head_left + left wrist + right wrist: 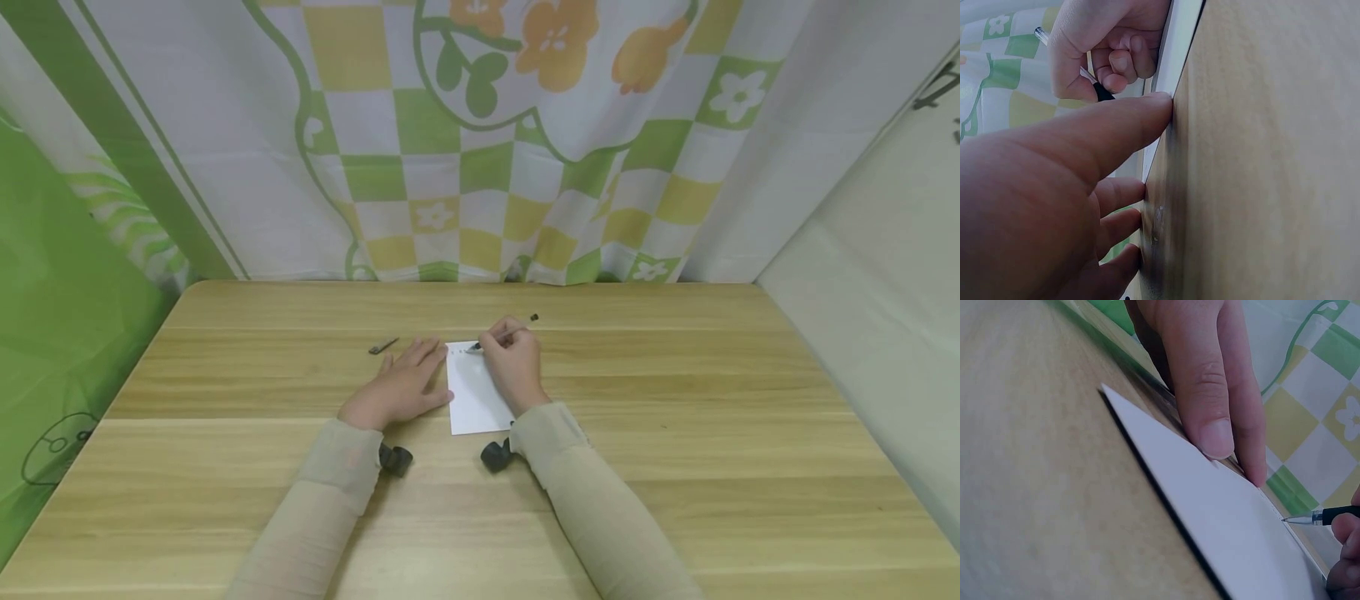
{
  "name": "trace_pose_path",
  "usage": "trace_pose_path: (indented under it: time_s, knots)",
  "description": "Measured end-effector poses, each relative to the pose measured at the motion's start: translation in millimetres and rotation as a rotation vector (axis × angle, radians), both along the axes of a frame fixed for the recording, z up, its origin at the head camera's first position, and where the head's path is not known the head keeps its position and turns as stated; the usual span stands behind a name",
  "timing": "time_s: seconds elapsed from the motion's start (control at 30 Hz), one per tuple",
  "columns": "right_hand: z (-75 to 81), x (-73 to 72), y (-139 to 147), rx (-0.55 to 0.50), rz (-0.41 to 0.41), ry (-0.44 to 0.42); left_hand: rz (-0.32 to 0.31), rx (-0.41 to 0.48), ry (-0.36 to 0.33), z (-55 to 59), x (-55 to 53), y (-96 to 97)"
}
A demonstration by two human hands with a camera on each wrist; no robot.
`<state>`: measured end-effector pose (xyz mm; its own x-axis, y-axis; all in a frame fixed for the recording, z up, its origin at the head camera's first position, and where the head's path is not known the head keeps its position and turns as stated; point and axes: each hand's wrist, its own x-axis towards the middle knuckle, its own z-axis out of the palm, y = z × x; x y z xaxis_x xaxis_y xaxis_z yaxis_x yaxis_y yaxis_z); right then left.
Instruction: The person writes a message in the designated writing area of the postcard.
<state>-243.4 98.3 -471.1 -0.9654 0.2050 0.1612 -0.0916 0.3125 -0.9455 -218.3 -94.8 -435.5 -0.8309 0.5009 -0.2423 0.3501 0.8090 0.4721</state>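
Observation:
A white sheet of paper [474,398], with small marks along its top edge, lies on the wooden table. My right hand [513,358] pinches a pen [510,332] with a clear barrel and black grip. In the right wrist view the tip of the pen [1300,519] is at the paper [1191,500] near its far edge. At the paper's left edge rests my left hand [405,383], fingers spread and thumb on the margin. The left wrist view shows its thumb and fingertips along the edge of the paper [1175,50].
A small dark pen cap [384,346] with a clip lies on the table [675,467], left of the paper beyond the left hand. Black wrist devices [396,459] sit by both cuffs. A patterned curtain [487,167] hangs at the table's back edge.

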Motion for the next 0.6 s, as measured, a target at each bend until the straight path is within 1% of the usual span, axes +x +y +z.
trace_pose_path:
  time_s: [0.6]
  knots:
    - [0.6, -0.2, -0.6, -0.004, -0.024, -0.021, -0.005, 0.003, -0.003, -0.3, -0.5, -0.3]
